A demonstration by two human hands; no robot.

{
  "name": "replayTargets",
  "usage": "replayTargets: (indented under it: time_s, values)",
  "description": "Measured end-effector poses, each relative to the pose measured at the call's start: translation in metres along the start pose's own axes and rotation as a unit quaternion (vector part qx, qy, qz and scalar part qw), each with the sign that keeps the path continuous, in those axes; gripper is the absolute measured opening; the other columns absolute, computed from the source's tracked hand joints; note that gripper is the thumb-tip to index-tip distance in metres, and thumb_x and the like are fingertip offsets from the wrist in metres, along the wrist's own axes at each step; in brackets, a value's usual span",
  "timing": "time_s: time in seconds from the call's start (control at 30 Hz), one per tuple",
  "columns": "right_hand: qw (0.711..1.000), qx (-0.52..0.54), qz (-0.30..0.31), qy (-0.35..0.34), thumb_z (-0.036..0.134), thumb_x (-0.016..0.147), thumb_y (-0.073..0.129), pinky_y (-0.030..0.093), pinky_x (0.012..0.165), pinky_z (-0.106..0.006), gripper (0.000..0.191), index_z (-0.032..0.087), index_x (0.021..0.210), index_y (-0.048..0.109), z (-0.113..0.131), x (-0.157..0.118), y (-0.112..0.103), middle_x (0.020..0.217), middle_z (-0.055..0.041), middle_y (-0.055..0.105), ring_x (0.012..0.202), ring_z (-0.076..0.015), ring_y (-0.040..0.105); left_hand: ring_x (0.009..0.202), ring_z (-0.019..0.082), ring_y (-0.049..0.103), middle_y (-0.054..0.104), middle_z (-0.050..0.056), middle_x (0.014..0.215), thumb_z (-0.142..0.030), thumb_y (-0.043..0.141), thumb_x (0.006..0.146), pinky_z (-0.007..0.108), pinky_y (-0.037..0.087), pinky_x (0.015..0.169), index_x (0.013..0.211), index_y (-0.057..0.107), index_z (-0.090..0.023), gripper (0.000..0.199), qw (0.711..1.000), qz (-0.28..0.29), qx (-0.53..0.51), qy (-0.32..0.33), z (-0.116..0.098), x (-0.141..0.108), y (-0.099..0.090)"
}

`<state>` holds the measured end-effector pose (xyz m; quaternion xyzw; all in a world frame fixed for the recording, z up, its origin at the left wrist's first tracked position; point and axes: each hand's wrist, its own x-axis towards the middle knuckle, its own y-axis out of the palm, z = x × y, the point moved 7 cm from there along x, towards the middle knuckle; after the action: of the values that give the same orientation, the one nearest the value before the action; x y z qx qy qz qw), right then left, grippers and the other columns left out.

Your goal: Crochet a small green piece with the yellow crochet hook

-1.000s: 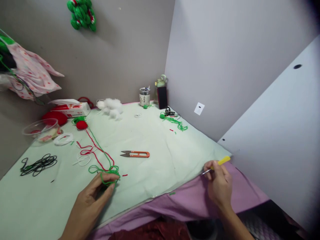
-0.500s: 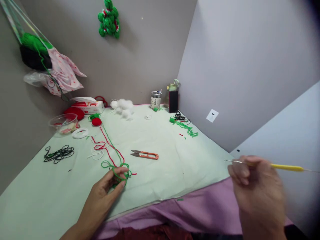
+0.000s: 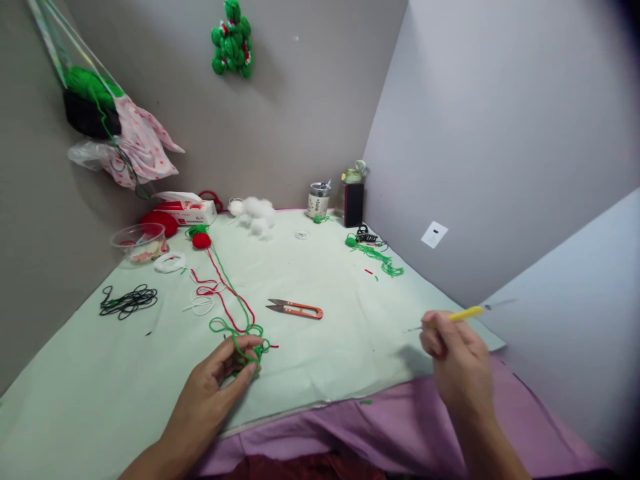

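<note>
Green yarn (image 3: 259,349) lies in loose loops just to the near left of the orange snips (image 3: 287,308), and on my feed I see the left hand (image 3: 215,390) at it. Its thumb and forefinger pinch the loops, with a strand crossing the forefinger; I can't tell how the other 3 fingers stand, since they are partly hidden. Well to the right of the snips I have the right hand (image 3: 463,367), its thumb and fingertips pressed around a yellow-handled tool (image 3: 467,313). I see that tool's thin metal tip, slightly blurred, pointing toward the snips but well apart from them. A green strand and some red yarn run past the left of the snips toward a red ball (image 3: 201,241), which sits beyond them. Farther left of the snips lies a tangle of black cord (image 3: 129,303). Beyond the snips I make out white stuffing (image 3: 258,212) to the left and a black phone (image 3: 354,205) propped upright to the right.
</note>
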<state>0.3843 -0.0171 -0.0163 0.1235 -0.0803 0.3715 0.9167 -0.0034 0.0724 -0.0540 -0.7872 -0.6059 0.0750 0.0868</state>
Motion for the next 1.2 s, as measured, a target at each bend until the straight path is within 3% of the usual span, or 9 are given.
replayTargets:
  time_s: [0.13, 0.3, 0.4, 0.53, 0.63, 0.83, 0.9, 1.03, 1.2]
  values:
    - [0.993, 0.101, 0.024, 0.049, 0.055, 0.08, 0.083, 0.026, 0.047, -0.021, 0.04, 0.02, 0.074, 0.067, -0.006, 0.004, 0.011, 0.049, 0.0092, 0.032, 0.048, -0.0073, 0.028, 0.091, 0.023, 0.074, 0.076, 0.007, 0.096, -0.041, 0.073, 0.088, 0.033, 0.059, 0.09, 0.117, 0.076, -0.021, 0.036, 1.0, 0.018, 0.005, -0.001, -0.006, 0.0, 0.002]
    - [0.986, 0.083, 0.053, 0.131, 0.054, 0.078, 0.085, 0.021, 0.043, -0.021, 0.041, 0.018, 0.072, 0.065, -0.027, 0.002, 0.025, 0.049, 0.0111, 0.029, 0.045, -0.0053, 0.021, 0.093, 0.023, 0.074, 0.075, 0.006, 0.095, -0.04, 0.07, 0.091, 0.031, 0.058, 0.09, 0.122, 0.075, -0.022, 0.036, 0.998, 0.049, 0.035, 0.013, -0.003, 0.0, 0.003]
    - [0.991, 0.08, 0.04, 0.103, 0.052, 0.08, 0.083, 0.024, 0.046, -0.02, 0.039, 0.018, 0.072, 0.066, -0.008, -0.008, 0.019, 0.05, 0.0095, 0.032, 0.047, -0.0055, 0.027, 0.095, 0.023, 0.073, 0.075, 0.006, 0.1, -0.043, 0.07, 0.091, 0.031, 0.058, 0.09, 0.125, 0.074, -0.022, 0.04, 0.998, 0.033, 0.046, 0.008, 0.001, 0.001, 0.001]
    - [0.995, 0.069, -0.022, -0.068, 0.048, 0.083, 0.084, 0.03, 0.049, -0.022, 0.034, 0.018, 0.076, 0.069, 0.031, -0.009, 0.0, 0.061, 0.0035, 0.053, 0.05, -0.0057, 0.037, 0.098, 0.023, 0.072, 0.074, 0.006, 0.101, -0.047, 0.071, 0.089, 0.031, 0.056, 0.093, 0.129, 0.072, -0.022, 0.047, 0.998, 0.022, 0.056, 0.005, 0.0, 0.001, 0.0]
    - [0.998, 0.058, -0.009, 0.014, 0.053, 0.077, 0.085, 0.026, 0.044, -0.021, 0.04, 0.018, 0.072, 0.067, 0.008, 0.006, -0.002, 0.049, 0.0087, 0.038, 0.045, -0.0062, 0.031, 0.096, 0.022, 0.071, 0.073, 0.005, 0.098, -0.048, 0.071, 0.089, 0.031, 0.055, 0.095, 0.13, 0.072, -0.022, 0.048, 0.999, -0.001, 0.045, 0.003, -0.002, -0.002, 0.0]
    - [0.998, 0.04, -0.055, 0.016, 0.053, 0.082, 0.081, 0.026, 0.042, -0.02, 0.038, 0.018, 0.077, 0.066, -0.02, 0.007, -0.007, 0.053, 0.0098, 0.039, 0.045, -0.0057, 0.029, 0.096, 0.023, 0.069, 0.072, 0.005, 0.095, -0.049, 0.074, 0.088, 0.032, 0.055, 0.095, 0.127, 0.075, -0.022, 0.048, 1.0, -0.026, -0.002, -0.015, -0.004, -0.008, 0.003]
    - [0.995, 0.022, -0.098, -0.016, 0.054, 0.086, 0.078, 0.032, 0.045, -0.021, 0.038, 0.017, 0.083, 0.069, -0.019, 0.002, -0.019, 0.056, 0.0074, 0.046, 0.048, -0.0072, 0.036, 0.097, 0.024, 0.07, 0.072, 0.005, 0.096, -0.051, 0.077, 0.086, 0.033, 0.056, 0.095, 0.123, 0.077, -0.023, 0.046, 0.999, -0.043, -0.014, -0.021, -0.006, -0.009, 0.002]
    - [0.957, -0.009, -0.261, -0.129, 0.057, 0.089, 0.071, 0.03, 0.047, -0.022, 0.039, 0.019, 0.084, 0.066, -0.012, 0.0, -0.077, 0.061, 0.0065, 0.05, 0.053, -0.0091, 0.041, 0.101, 0.025, 0.069, 0.072, 0.004, 0.096, -0.053, 0.078, 0.085, 0.032, 0.056, 0.097, 0.118, 0.078, -0.025, 0.044, 0.998, -0.054, -0.007, -0.03, -0.006, -0.011, 0.001]
    - [0.934, -0.059, -0.306, -0.174, 0.062, 0.087, 0.068, 0.028, 0.046, -0.024, 0.043, 0.021, 0.077, 0.061, -0.025, 0.008, -0.118, 0.051, 0.008, 0.045, 0.048, -0.0105, 0.039, 0.108, 0.025, 0.069, 0.074, 0.003, 0.105, -0.055, 0.076, 0.087, 0.03, 0.052, 0.102, 0.118, 0.076, -0.028, 0.041, 0.998, -0.048, 0.02, -0.032, 0.001, -0.013, 0.0]
